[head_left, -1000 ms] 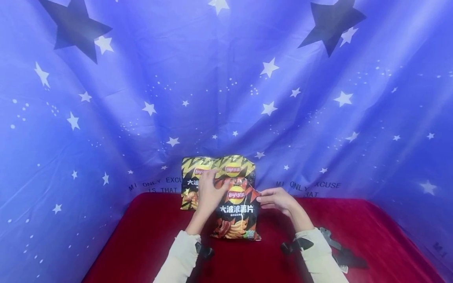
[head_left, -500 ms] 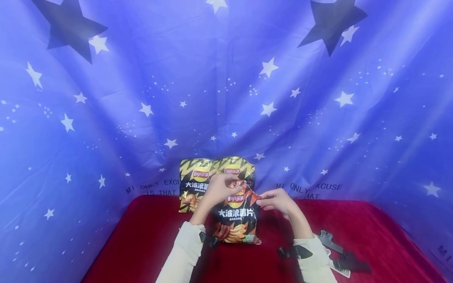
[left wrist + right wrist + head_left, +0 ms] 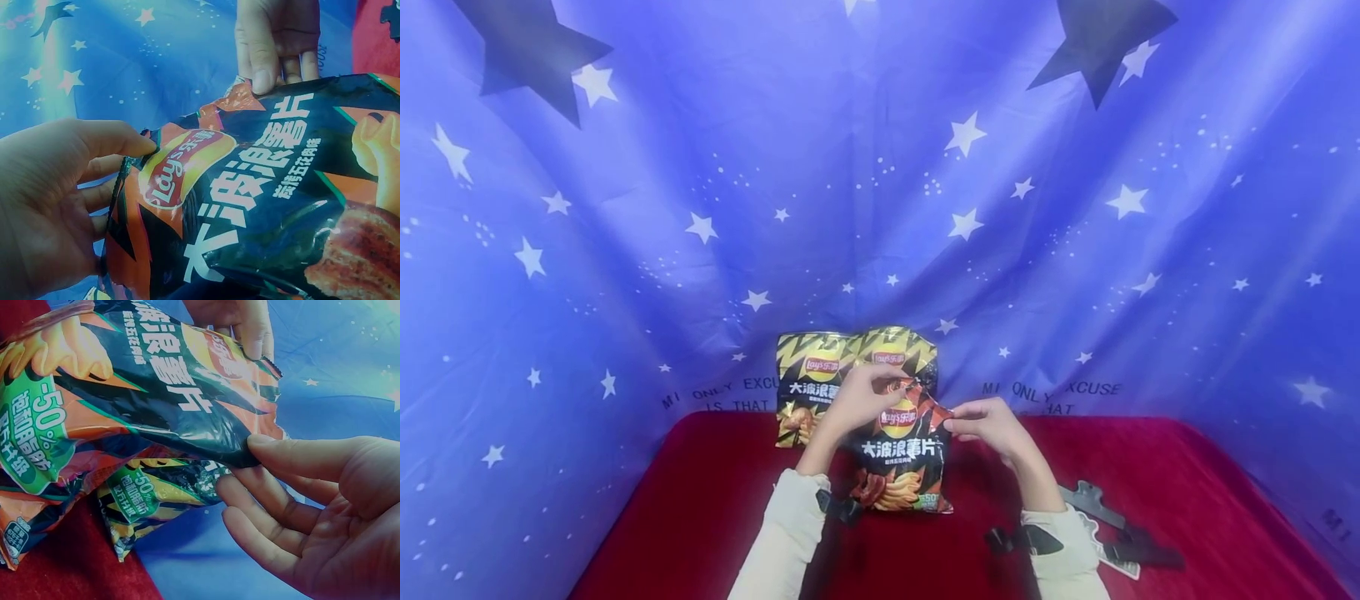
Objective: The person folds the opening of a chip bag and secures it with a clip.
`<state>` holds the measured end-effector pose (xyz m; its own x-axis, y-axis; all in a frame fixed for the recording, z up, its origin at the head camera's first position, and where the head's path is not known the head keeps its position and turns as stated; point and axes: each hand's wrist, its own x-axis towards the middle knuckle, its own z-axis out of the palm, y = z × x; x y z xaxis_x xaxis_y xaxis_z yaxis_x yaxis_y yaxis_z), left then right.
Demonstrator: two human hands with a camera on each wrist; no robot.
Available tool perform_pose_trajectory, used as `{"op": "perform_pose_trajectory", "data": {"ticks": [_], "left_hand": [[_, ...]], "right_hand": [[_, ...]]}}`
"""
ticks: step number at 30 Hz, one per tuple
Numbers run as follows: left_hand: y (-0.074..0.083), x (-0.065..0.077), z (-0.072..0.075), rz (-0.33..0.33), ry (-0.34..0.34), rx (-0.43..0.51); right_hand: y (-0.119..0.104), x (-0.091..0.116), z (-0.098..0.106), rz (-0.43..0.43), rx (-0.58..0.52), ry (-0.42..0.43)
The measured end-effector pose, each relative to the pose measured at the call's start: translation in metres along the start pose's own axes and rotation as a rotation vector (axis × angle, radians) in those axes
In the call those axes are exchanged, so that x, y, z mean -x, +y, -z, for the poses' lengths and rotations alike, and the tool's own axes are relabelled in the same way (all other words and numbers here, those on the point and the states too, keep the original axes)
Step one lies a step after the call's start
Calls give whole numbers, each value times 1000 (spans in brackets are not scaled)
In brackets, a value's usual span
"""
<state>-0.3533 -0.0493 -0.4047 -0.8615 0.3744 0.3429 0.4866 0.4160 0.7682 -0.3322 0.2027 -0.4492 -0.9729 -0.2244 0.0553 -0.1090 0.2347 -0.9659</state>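
A black-and-orange Lay's potato chip bag (image 3: 898, 462) stands upright at the middle of the red table, its printed front toward me. My left hand (image 3: 850, 408) pinches its top edge, with the thumb on the front beside the logo and the fingers behind. At the bag's upper right side, my right hand (image 3: 996, 429) pinches the edge between thumb and fingers; in the right wrist view the thumb (image 3: 294, 456) lies on the front. The top edge looks crinkled between both hands. Two yellow-and-black chip bags, a left one (image 3: 797, 412) and a right one (image 3: 917, 346), stand behind, partly covered.
Right of my right forearm lie a grey clip-like piece (image 3: 1093, 500), a black piece (image 3: 1150, 552) and a white tag (image 3: 1126, 569) on the red cloth (image 3: 1210, 492). A blue star-printed curtain (image 3: 850, 167) hangs right behind the table and along both sides.
My left hand has shifted right along the top of the orange bag, and its fingers have closed onto the edge. The right hand keeps its pinch in nearly the same place.
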Motion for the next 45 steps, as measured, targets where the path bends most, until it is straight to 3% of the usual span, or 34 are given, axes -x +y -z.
{"op": "perform_pose_trajectory", "data": {"ticks": [6,16,21,28,33,45], "left_hand": [[0,3,5,12,2,28],[-6,5,11,-13,39,-33],[-7,4,14,-47,62,-7],[-8,8,16,-5,61,70],[-11,16,23,-26,65,91],[-23,26,32,-66,48,146]], "right_hand": [[0,-1,-2,16,4,10],[-1,-2,-6,91,54,-5],[-2,-1,-4,164,112,-12],[-3,1,0,219,157,30],[-6,3,-3,265,173,9],[-13,7,-12,372,125,-46]]}}
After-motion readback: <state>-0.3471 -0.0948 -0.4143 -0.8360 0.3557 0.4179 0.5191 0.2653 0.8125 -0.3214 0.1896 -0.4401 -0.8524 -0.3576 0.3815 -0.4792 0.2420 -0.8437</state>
